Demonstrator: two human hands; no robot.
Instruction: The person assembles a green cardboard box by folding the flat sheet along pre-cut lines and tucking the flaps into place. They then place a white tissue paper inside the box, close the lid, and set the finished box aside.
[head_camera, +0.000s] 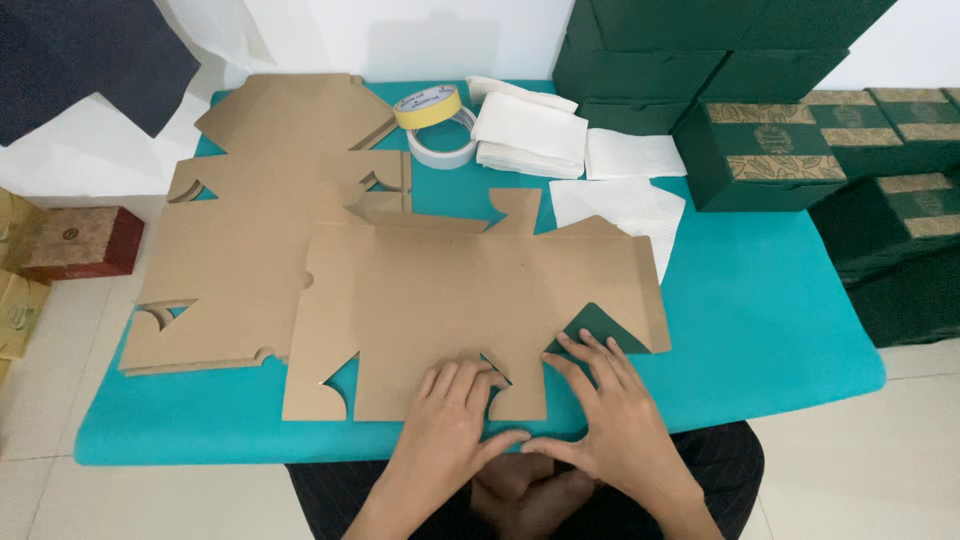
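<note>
A flat brown cardboard box blank (440, 300) lies unfolded on the teal table (760, 330), with a dark green corner flap (597, 326) turned up at its lower right. My left hand (450, 420) presses flat on the blank's near edge, fingers spread. Just to the right, my right hand (610, 400) rests with its fingertips on the cardboard beside the green flap. The thumbs nearly meet at the table's front edge. Neither hand grips anything.
A stack of more brown blanks (250, 200) lies at the left. Two tape rolls (435, 120), white tissue sheets (560, 140) and stacked dark green boxes (770, 140) fill the back and right. A small reddish box (75, 240) sits on the floor at left.
</note>
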